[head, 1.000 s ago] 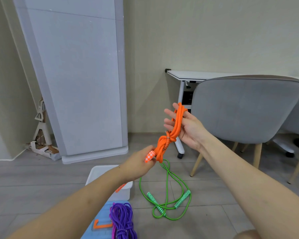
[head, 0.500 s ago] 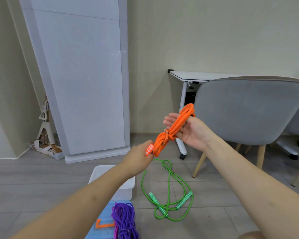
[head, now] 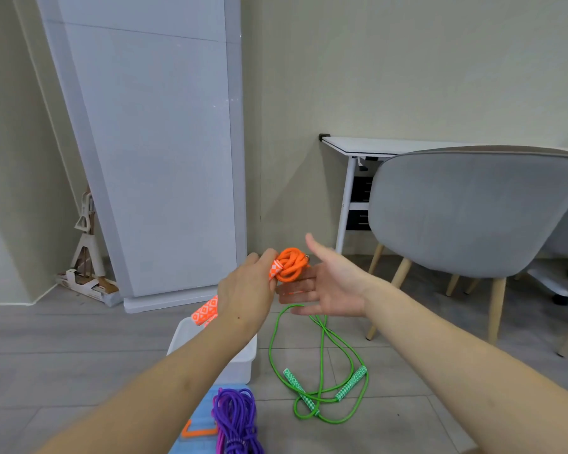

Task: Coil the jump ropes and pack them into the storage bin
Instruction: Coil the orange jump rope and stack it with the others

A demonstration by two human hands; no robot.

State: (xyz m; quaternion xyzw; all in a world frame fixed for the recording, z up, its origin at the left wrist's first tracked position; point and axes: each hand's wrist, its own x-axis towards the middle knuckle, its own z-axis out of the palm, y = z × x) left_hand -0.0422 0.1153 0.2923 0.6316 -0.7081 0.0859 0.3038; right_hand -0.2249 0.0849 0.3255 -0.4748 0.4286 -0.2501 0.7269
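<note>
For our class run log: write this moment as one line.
left hand: grips orange rope | right hand: open beside it | green rope: loose on floor | bin: below

A tall pale grey panel (head: 151,152) leans against the beige wall (head: 407,60), its base on the grey plank floor (head: 46,355). Left of the panel stands a small folded stand (head: 86,244) (its make is unclear). Right of the panel sits a white desk (head: 374,147), and a grey upholstered chair (head: 473,211) on wooden legs
</note>
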